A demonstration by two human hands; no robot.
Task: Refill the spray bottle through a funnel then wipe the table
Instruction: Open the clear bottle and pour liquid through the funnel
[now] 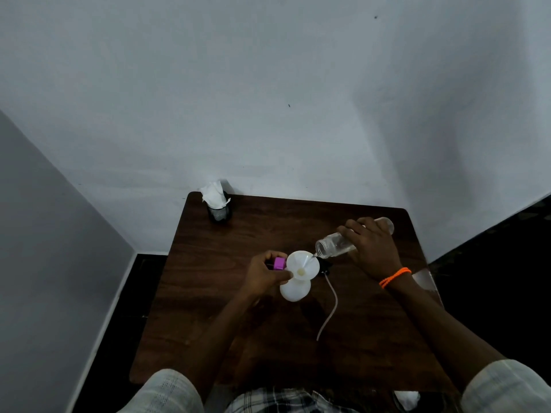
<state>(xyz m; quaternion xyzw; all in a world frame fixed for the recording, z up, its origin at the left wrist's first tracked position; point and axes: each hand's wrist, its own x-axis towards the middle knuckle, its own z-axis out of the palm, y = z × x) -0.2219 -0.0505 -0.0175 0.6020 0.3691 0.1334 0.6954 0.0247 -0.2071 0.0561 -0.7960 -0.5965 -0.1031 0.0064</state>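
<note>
1. The right hand grips a clear bottle, tipped mouth-down toward the white funnel.
2. The left hand pinches the funnel's neck atop the white spray bottle (purple cap beside its fingers).
3. Far beyond the left hand, a tissue holder stands on the table.

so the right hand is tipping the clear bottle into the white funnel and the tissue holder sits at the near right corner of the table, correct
Not quite. In the head view the black mesh holder with white tissue sits at the far left corner of the brown wooden table. The right hand does tip the clear plastic bottle into the white funnel.
</note>
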